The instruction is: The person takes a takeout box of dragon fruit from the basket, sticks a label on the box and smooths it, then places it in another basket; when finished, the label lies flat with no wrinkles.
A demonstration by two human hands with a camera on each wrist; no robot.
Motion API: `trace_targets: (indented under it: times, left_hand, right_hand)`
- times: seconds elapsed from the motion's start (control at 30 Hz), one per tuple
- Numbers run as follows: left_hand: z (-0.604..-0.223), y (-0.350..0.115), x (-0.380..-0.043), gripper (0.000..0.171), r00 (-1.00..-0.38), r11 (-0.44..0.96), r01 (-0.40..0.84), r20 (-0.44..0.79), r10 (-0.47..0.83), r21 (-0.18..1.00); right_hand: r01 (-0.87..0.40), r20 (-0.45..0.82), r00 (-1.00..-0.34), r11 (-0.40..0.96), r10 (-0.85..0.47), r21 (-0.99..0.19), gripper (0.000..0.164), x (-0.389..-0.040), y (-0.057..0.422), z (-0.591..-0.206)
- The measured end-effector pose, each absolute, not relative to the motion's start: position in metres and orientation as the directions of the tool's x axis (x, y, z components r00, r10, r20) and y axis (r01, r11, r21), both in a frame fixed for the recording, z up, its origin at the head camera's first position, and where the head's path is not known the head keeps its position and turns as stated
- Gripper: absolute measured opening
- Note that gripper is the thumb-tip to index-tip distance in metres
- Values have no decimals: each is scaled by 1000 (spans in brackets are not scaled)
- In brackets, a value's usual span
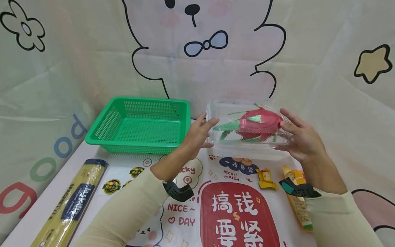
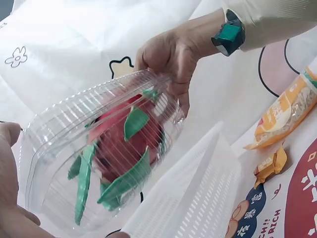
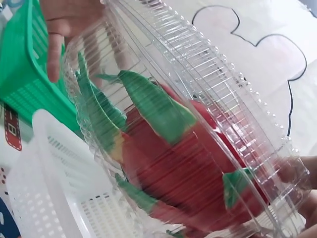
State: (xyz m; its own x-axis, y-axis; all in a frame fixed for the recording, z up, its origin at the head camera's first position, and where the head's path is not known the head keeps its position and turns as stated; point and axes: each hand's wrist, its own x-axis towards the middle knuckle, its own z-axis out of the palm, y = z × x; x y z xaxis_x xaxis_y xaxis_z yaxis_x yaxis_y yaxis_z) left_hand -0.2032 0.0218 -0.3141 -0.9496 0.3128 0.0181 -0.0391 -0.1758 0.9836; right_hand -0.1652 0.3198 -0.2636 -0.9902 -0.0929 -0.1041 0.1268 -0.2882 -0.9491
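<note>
A clear plastic clamshell box (image 1: pixel 219 115) is held up between both hands, tilted, above a white perforated basket (image 2: pixel 198 193). Inside it lies a red dragon fruit (image 1: pixel 262 121) with green scales, seen through the ribbed plastic (image 3: pixel 163 148). My left hand (image 1: pixel 197 135) grips the box's left end, thumb near the top edge and fingers lower down. At the opposite end, my right hand (image 1: pixel 303 137) holds the box with its thumb in front; in the left wrist view this hand (image 2: pixel 171 62) is partly behind the plastic. The box hides much of the white basket from the head view.
A green perforated basket (image 1: pixel 139 149) stands at the back left. A spaghetti pack (image 1: pixel 72 206) lies at the left edge. Toward the right are a small yellow wrapped snack (image 1: pixel 266 179) and a long yellow packet (image 1: pixel 300 212). A printed cloth backdrop (image 1: pixel 324 85) rises behind.
</note>
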Motion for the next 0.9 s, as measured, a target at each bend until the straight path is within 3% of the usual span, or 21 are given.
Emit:
trace_targets:
  times: [0.2,0.4,0.73,0.9]
  left_hand:
    - [-311,15,-192,65,-946,-203,-69,1,324,977]
    - [-312,2,-177,67,-952,-158,-91,-39,304,983]
    - [-318,-22,-146,75,-940,-67,-127,-99,325,990]
    - [-330,-31,-132,75,-944,0,-141,-134,302,990]
  right_hand:
    - [106,-60,-988,-337,-145,-936,63,-152,305,-272]
    - [80,-16,-981,-322,-196,-943,61,-136,297,-281]
    - [17,13,-988,-184,-156,-983,55,-102,284,-302]
    - [46,-33,-993,-113,-113,-993,55,-88,275,-315]
